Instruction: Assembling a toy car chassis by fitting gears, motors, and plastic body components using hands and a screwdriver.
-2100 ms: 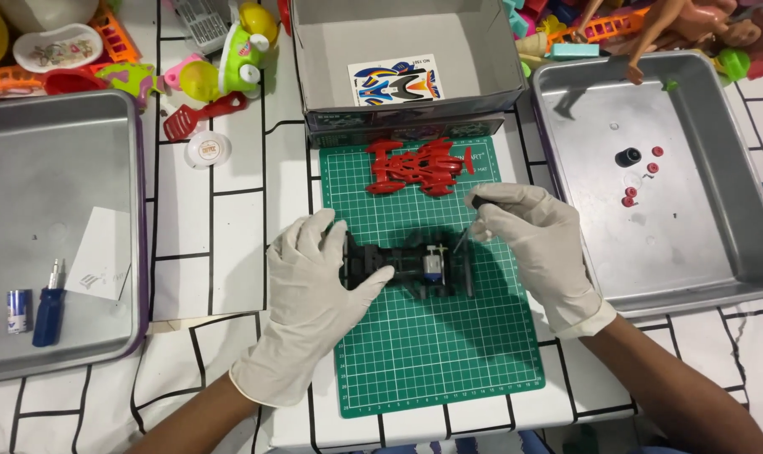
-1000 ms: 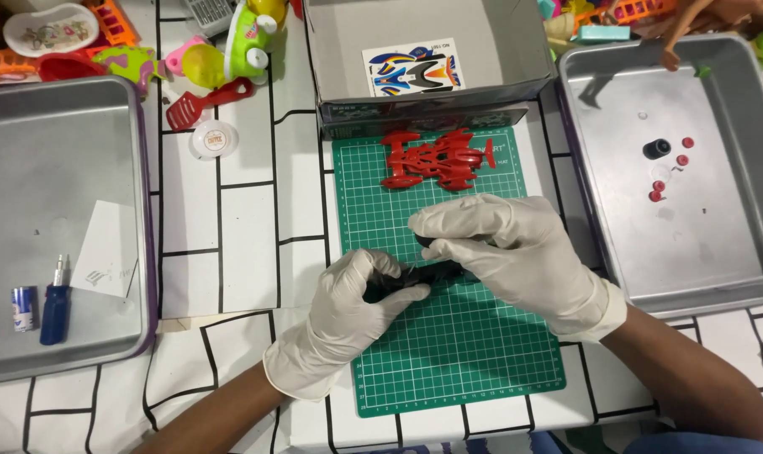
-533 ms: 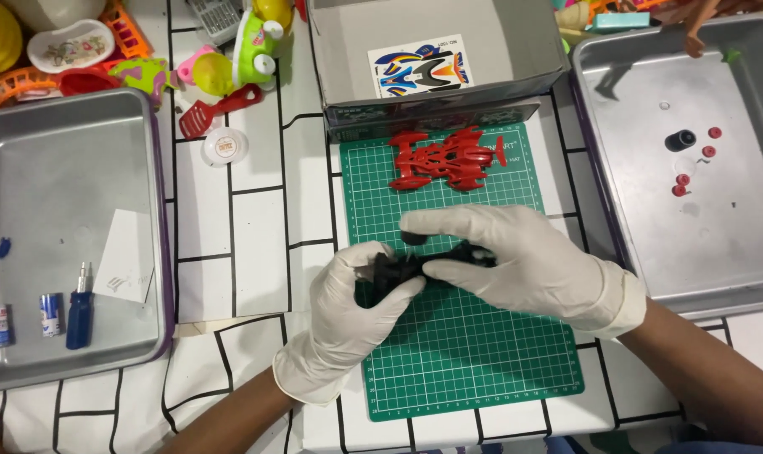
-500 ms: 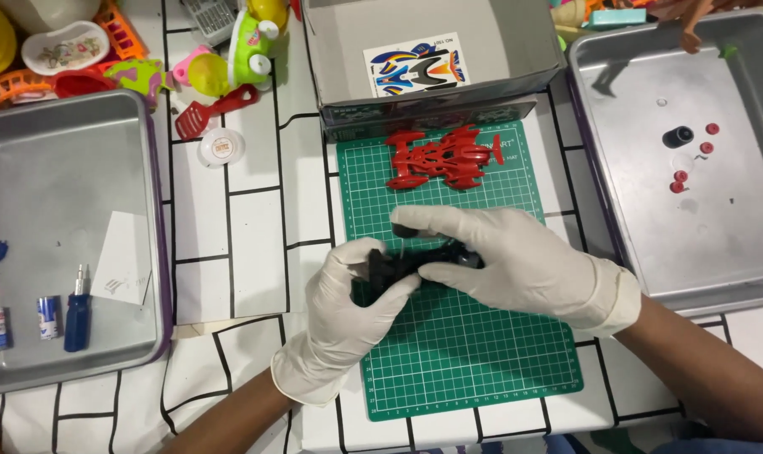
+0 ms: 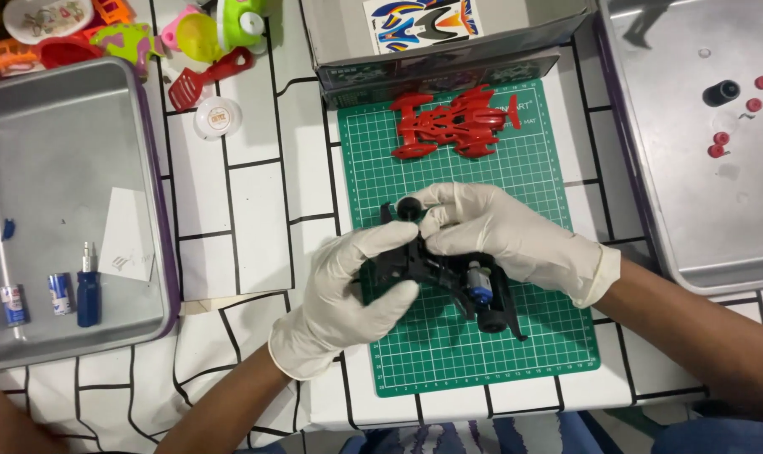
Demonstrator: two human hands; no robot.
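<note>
Black toy chassis (image 5: 448, 277) lies diagonally at mat (image 5: 482, 353) centre. Left hand (image 5: 348, 294) grips its front end; right hand (image 5: 507, 235) pinches from above.

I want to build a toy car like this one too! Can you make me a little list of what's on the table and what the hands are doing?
Held thing: black plastic toy car chassis with small motor, over the green cutting mat
Left hand: white glove, grip around chassis front
Right hand: white glove, fingertips at a black wheel
On mat: red plastic car body shell
Right metal tray: small red and black parts
Left metal tray: blue screwdriver, two batteries
</note>
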